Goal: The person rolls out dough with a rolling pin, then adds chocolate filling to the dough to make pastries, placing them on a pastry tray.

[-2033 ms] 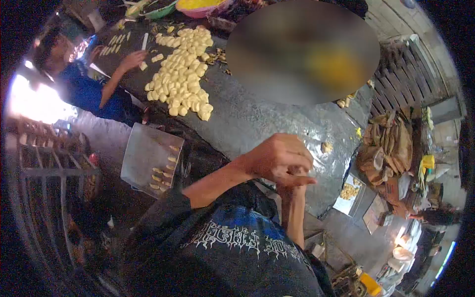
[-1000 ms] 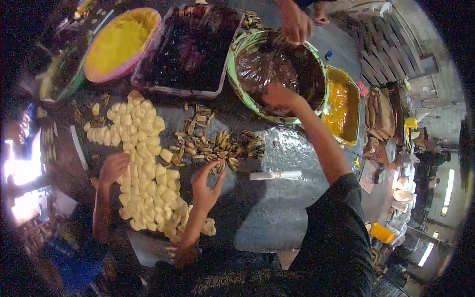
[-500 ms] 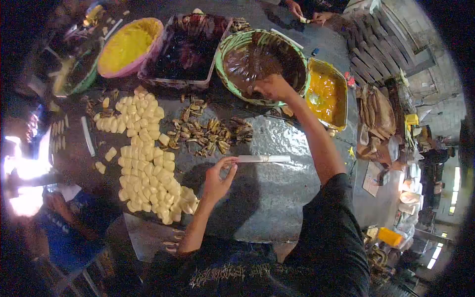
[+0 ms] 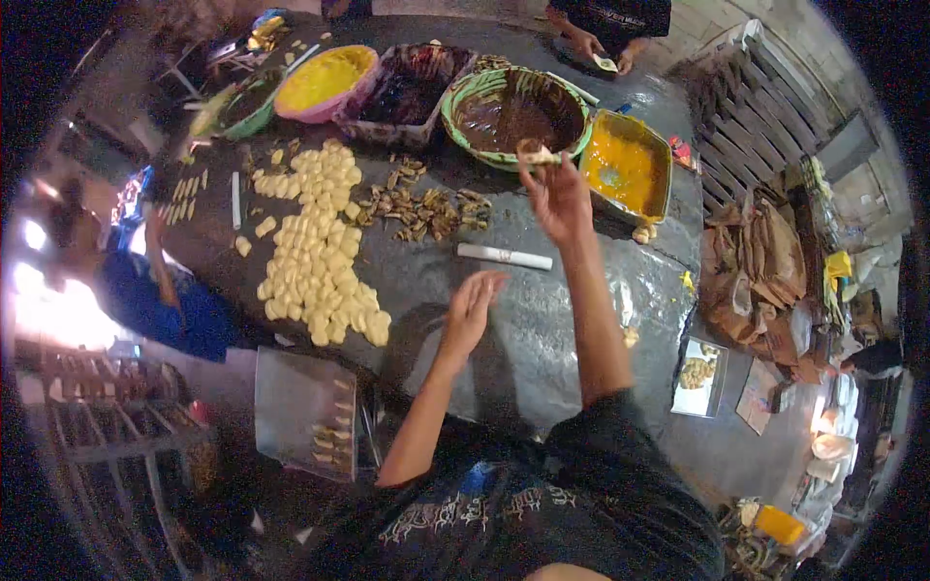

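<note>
My right hand (image 4: pixel 562 201) is raised in front of the green-rimmed bowl (image 4: pixel 453 136) of brown paste, its fingers and thumb pinching a small piece of dough (image 4: pixel 539 155) with brown paste on it. Over the table my left hand (image 4: pixel 471 308) is open and holds nothing, its fingers stretched out. Just beyond its fingertips lies a white rolling pin (image 4: pixel 505 256), apart from the hand. To the left, many pale dough pieces (image 4: pixel 310 232) are spread close together. Between them and the pin lie brown pieces (image 4: pixel 426 211) that look like banana slices.
Right of the bowl stands a tray (image 4: pixel 666 179) of yellow-orange filling. A dark-stained tub (image 4: pixel 387 131) and a pink basin (image 4: pixel 363 82) of yellow filling stand further left. Another person's hands (image 4: pixel 605 56) hold a dough piece across the table. A clear tray (image 4: pixel 281 407) is at lower left.
My right hand has come out of the bowl toward me with the dough piece. My left hand has let go of the rolling pin, which now lies on the table. The view has shifted.
</note>
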`<move>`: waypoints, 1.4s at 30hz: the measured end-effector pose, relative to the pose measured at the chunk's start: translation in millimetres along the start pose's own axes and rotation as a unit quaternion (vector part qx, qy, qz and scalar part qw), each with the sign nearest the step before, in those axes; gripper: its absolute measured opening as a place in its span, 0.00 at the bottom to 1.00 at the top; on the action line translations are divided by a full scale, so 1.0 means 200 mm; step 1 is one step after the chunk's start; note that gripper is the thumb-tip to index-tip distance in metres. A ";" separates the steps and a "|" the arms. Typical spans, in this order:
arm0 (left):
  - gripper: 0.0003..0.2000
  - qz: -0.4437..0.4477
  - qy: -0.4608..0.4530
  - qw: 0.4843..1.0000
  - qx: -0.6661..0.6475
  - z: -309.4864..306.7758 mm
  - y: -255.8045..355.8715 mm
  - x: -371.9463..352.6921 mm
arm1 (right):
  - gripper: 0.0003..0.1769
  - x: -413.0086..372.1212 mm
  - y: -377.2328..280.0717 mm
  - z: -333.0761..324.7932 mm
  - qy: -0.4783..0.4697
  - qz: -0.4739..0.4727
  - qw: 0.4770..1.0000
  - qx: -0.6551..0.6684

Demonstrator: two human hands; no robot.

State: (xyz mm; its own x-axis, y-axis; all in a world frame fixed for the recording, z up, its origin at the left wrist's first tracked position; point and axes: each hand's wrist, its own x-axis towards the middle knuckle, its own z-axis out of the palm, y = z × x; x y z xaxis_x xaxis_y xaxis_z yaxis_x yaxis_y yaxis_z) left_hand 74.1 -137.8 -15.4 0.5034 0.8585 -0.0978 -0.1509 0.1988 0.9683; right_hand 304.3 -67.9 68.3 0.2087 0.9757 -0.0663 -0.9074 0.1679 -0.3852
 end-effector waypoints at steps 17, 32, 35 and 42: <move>0.11 -0.121 0.107 0.885 -0.437 0.11 0.21 -0.22 | 0.24 -1.08 0.37 -0.03 0.037 -0.055 0.769 -0.635; 0.18 0.025 0.043 0.729 -0.683 -0.69 0.21 0.10 | 0.13 -0.42 0.78 0.07 0.033 -0.070 0.723 -0.687; 0.18 0.009 0.166 0.800 -0.577 -0.85 0.24 0.17 | 0.12 -0.19 0.82 -0.05 0.049 -0.084 0.683 -0.724; 0.19 -0.031 0.163 0.810 -0.563 -1.10 0.20 0.35 | 0.14 0.27 1.01 -0.33 -0.100 -0.080 0.485 -0.865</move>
State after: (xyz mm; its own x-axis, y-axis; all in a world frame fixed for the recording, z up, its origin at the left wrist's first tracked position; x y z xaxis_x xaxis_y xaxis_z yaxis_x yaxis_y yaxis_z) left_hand -83.9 34.7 -35.0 0.3160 0.8734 -0.3705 -0.9064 0.3934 0.1542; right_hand 156.8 10.0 -74.1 0.0295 0.9928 0.1165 0.8146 0.0437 -0.5783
